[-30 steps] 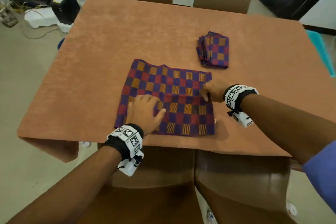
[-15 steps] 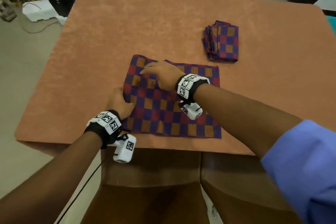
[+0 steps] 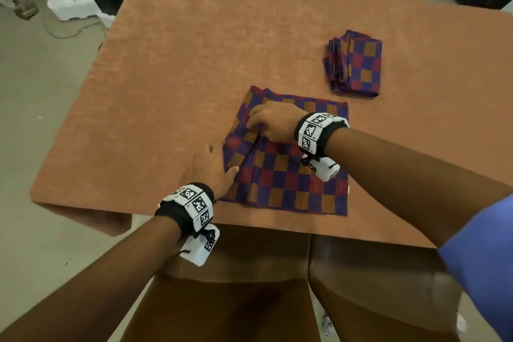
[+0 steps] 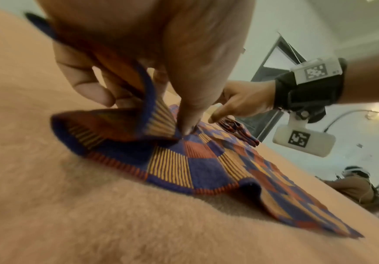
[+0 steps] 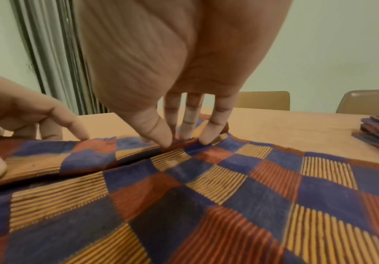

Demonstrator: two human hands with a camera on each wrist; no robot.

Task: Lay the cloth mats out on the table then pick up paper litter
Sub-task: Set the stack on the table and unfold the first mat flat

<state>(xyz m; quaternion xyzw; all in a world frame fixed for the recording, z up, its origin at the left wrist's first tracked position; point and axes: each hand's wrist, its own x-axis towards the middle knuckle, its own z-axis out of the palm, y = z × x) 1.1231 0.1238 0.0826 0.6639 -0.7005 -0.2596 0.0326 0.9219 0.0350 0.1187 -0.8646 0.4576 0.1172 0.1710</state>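
Cloth mat (image 3: 288, 172) — checked in blue, red and orange — lay spread near the front edge of the surface (image 3: 194, 50), which was covered in a rust-brown fabric. Its left part was rucked into a raised fold running from the far left area down toward the near edge.

The left hand (image 3: 212, 168) sat at the mat's left edge; in the left wrist view its fingers (image 4: 88, 85) were curled around a lifted flap of the cloth, with the thumb pressing down onto the mat, so it gripped the left edge. The right hand (image 3: 273, 123) reached across to the far left part of the mat. In the right wrist view its thumb and fingertips (image 5: 206, 137) came together on the ridge of the fold — it pinched the cloth there.

A stack of folded mats (image 3: 354, 64) in the same check pattern rested farther back and to the right, well apart from the spread one. Both wrists wore black bands with white marker blocks. Brown chair backs (image 3: 222, 300) stood just below the near edge, and two more chairs stood at the far side. Cables and boxes cluttered the floor at the upper left.
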